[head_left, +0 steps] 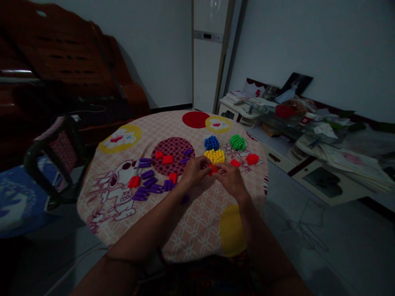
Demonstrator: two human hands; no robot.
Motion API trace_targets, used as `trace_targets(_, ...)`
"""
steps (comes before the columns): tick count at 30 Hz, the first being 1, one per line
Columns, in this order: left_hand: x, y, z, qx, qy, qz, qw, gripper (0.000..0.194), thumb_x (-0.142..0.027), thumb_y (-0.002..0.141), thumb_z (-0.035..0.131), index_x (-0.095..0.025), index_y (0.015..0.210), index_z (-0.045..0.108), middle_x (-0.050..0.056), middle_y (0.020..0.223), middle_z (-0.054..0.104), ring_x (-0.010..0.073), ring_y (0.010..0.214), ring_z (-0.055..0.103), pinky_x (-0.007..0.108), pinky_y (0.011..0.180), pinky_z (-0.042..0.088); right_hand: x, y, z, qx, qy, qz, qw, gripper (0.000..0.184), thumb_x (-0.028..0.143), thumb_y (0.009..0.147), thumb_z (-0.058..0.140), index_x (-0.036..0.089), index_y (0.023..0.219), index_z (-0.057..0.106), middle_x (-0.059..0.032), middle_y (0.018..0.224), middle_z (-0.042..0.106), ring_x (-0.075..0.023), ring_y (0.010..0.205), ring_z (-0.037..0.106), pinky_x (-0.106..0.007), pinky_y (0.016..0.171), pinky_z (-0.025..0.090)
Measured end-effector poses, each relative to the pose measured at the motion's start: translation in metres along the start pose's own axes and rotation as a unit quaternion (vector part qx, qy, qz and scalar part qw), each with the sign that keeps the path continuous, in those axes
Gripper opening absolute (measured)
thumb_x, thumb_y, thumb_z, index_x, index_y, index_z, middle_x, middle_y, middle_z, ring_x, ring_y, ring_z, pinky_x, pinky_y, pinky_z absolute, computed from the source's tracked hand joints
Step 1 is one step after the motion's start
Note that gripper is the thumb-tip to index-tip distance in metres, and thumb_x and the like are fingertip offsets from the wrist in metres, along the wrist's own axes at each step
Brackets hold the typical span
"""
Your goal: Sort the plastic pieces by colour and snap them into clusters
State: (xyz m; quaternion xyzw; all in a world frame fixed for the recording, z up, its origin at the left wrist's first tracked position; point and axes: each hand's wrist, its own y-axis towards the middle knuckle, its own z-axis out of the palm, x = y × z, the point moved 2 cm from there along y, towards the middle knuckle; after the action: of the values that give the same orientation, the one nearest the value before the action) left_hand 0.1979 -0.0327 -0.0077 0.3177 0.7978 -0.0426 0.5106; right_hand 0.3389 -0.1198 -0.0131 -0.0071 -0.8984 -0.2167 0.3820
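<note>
My left hand (196, 169) and my right hand (230, 177) meet over the right half of the table, both closed on a small red plastic piece (212, 170). Just beyond my fingers stands a yellow cluster of small rounded pieces (215, 156). Behind it are a blue cluster (211, 142) and a green cluster (238, 142). To the right of my right hand lie a flat red piece (235, 163) and a red cluster (252, 159). Left of my left hand, several purple pieces (149, 182) and red pieces (168, 159) are scattered.
A patterned cloth covers the round table (197, 230). At the left are a chair (58, 160) and a wooden sofa (61, 61). Along the right wall runs a low cabinet (324, 181) loaded with papers and bags. A tall white appliance (207, 65) stands in the corner.
</note>
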Motion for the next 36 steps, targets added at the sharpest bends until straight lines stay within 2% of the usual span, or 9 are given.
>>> trace_targets(5,0.005,0.001,0.003,-0.037,-0.014,-0.040,0.998,0.004,-0.018,0.070,0.066,-0.017,0.071,0.062,0.000,0.065,0.065,0.0126,0.060,0.060,0.021,0.057,0.042,0.015,-0.010,0.013,0.013,-0.202,-0.017,0.979,0.018,0.024,0.089,0.064,0.021,0.107,0.065,-0.0099,0.105,0.067,-0.0254,0.099,0.061,-0.035,0.083,0.049)
trace_targets(9,0.012,0.001,0.010,-0.047,-0.044,-0.052,0.997,0.005,-0.019,0.068,0.065,-0.017,0.069,0.061,-0.001,0.063,0.063,0.0124,0.058,0.060,0.021,0.055,0.043,0.021,-0.015,0.023,-0.005,-0.254,-0.025,0.967,0.018,0.023,0.090,0.061,0.021,0.108,0.062,-0.0114,0.106,0.065,-0.0271,0.100,0.057,-0.037,0.086,0.047)
trace_targets(12,0.012,-0.001,0.014,-0.031,-0.087,-0.051,0.994,0.006,-0.022,0.070,0.064,-0.017,0.072,0.062,-0.001,0.062,0.063,0.0120,0.056,0.059,0.021,0.054,0.044,0.017,-0.017,0.025,-0.020,-0.259,-0.037,0.965,0.016,0.023,0.090,0.059,0.020,0.105,0.063,-0.0113,0.102,0.065,-0.0268,0.097,0.057,-0.037,0.086,0.047)
trace_targets(14,0.011,-0.002,0.015,-0.015,-0.118,-0.050,0.992,0.009,-0.025,0.073,0.062,-0.017,0.078,0.063,-0.002,0.060,0.062,0.0115,0.052,0.058,0.021,0.052,0.044,0.006,-0.017,0.018,-0.046,-0.240,-0.026,0.969,0.017,0.026,0.090,0.059,0.020,0.105,0.064,-0.0112,0.101,0.067,-0.0264,0.097,0.058,-0.036,0.086,0.047)
trace_targets(17,0.009,-0.002,0.013,-0.006,-0.138,-0.051,0.989,0.013,-0.026,0.076,0.058,-0.017,0.083,0.064,-0.003,0.058,0.061,0.0111,0.048,0.057,0.020,0.049,0.044,-0.026,-0.015,-0.007,-0.132,-0.189,0.036,0.972,0.026,0.032,0.088,0.059,0.019,0.110,0.065,-0.0110,0.102,0.070,-0.0248,0.095,0.063,-0.035,0.086,0.049)
trace_targets(20,0.010,-0.001,0.009,-0.004,-0.146,-0.064,0.987,0.014,-0.026,0.075,0.058,-0.017,0.083,0.064,-0.002,0.058,0.061,0.0114,0.048,0.057,0.020,0.046,0.043,-0.069,-0.014,-0.043,-0.232,-0.120,0.132,0.956,0.033,0.037,0.083,0.062,0.017,0.108,0.066,-0.0101,0.099,0.072,-0.0219,0.086,0.066,-0.034,0.082,0.051)
trace_targets(24,0.011,0.000,0.008,-0.001,-0.157,-0.079,0.984,0.014,-0.026,0.074,0.059,-0.017,0.082,0.064,-0.002,0.057,0.061,0.0111,0.048,0.057,0.020,0.046,0.044,-0.115,-0.012,-0.078,-0.308,-0.077,0.173,0.932,0.038,0.038,0.076,0.063,0.014,0.104,0.067,-0.0124,0.100,0.074,-0.0218,0.087,0.067,-0.034,0.082,0.052)
trace_targets(29,0.014,0.001,0.010,0.006,-0.157,-0.081,0.984,0.014,-0.027,0.074,0.060,-0.017,0.083,0.065,-0.003,0.057,0.061,0.0112,0.047,0.057,0.020,0.045,0.044,-0.140,-0.008,-0.087,-0.314,-0.109,0.208,0.920,0.033,0.035,0.069,0.063,0.014,0.094,0.068,-0.0101,0.087,0.072,-0.0212,0.077,0.065,-0.035,0.079,0.052)
trace_targets(36,0.015,0.000,0.008,0.006,-0.152,-0.077,0.985,0.013,-0.026,0.074,0.060,-0.017,0.083,0.065,-0.003,0.057,0.060,0.0104,0.048,0.057,0.020,0.047,0.044,-0.142,-0.004,-0.086,-0.326,-0.145,0.223,0.907,0.030,0.034,0.070,0.063,0.014,0.092,0.068,-0.0106,0.085,0.073,-0.0213,0.075,0.064,-0.034,0.077,0.052)
